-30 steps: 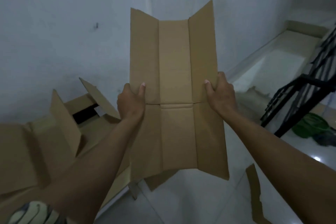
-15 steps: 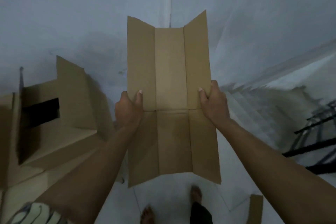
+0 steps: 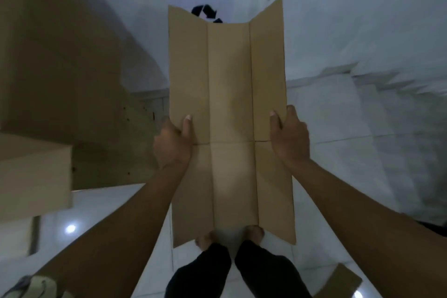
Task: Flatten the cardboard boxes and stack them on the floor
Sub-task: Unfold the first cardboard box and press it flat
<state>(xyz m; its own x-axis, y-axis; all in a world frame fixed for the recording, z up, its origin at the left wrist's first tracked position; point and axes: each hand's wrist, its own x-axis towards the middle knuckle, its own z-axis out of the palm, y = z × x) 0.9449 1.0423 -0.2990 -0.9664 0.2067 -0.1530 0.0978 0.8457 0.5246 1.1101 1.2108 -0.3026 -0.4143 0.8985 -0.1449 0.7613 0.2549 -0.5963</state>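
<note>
A: Biggest thing first: the unflattened boxes [image 3: 36, 172] at the left, by the wall. Anything inside them?

B: Cannot tell; no opening shows.

A: And the flattened box [image 3: 229, 128]?

B: Held in the air over the floor [image 3: 116, 220], above the person's feet. The left hand [image 3: 173, 145] and right hand [image 3: 290, 138] each clamp 1 side edge, thumbs on top.

A: Risks?

B: Probably the outer panels, still bent upward, springing open when it's laid down. The scrap [image 3: 338, 280] at lower right could make the stack sit crooked.
</note>
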